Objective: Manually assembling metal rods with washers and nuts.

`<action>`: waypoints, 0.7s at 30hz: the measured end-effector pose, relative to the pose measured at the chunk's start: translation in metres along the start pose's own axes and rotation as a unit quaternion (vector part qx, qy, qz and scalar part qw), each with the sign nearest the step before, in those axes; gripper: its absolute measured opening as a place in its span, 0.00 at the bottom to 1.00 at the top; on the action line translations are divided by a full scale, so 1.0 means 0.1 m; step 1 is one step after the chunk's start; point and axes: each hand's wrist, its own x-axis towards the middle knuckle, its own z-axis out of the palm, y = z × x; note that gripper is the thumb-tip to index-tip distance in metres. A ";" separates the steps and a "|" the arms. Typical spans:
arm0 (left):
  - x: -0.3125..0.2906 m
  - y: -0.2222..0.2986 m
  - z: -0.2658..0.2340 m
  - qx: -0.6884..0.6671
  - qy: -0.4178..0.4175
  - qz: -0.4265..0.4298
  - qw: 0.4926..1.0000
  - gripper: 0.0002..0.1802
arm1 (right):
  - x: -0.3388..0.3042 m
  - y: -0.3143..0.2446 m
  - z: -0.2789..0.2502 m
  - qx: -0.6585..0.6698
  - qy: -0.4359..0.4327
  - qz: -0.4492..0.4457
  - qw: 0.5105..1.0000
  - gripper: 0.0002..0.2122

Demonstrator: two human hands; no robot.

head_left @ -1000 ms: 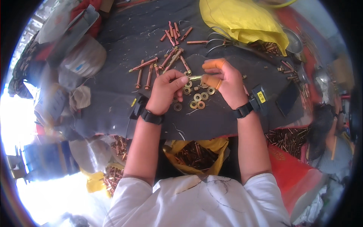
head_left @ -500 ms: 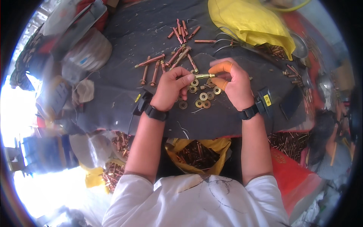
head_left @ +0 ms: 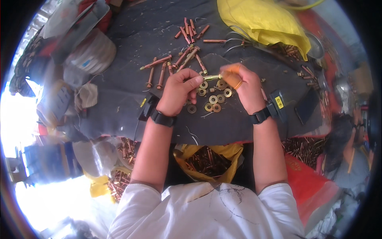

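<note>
Over the dark cloth, my left hand pinches one end of a yellowish metal anchor bolt between thumb and forefinger. The bolt lies level, pointing to the right. My right hand, with orange covers on some fingers, closes on the bolt's other end; those fingertips are slightly blurred. Below the bolt, several brass-coloured washers are scattered. Left of and beyond my hands lie assembled reddish anchor bolts. Loose copper-coloured sleeves are farther back.
A yellow bag slumps at the back right beside curved metal rods. A pale bucket stands at the left. An open yellow sack of metal parts sits before my body, and a red bag at the near right.
The right fingers have come together on the bolt's right end, where they were spread wider before. My left hand keeps its pinch.
</note>
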 end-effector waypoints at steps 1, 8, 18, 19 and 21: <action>0.00 0.00 -0.01 0.000 -0.002 0.000 1.000 0.07 | -0.01 0.01 0.03 0.047 0.029 -0.049 0.997 0.09; -0.01 0.00 -0.06 0.008 -0.017 0.000 1.000 0.08 | 0.00 -0.02 0.00 0.039 -0.003 -0.026 0.999 0.09; 0.00 -0.03 -0.05 -0.004 -0.022 -0.008 1.000 0.09 | 0.02 0.00 -0.03 -0.011 -0.062 0.041 0.997 0.13; 0.00 -0.03 -0.05 -0.016 -0.015 -0.007 1.000 0.09 | 0.02 0.00 0.01 -0.036 -0.010 -0.046 0.998 0.12; 0.01 -0.03 -0.05 -0.018 -0.012 -0.008 1.000 0.09 | 0.03 0.02 0.02 -0.060 0.041 -0.131 0.989 0.11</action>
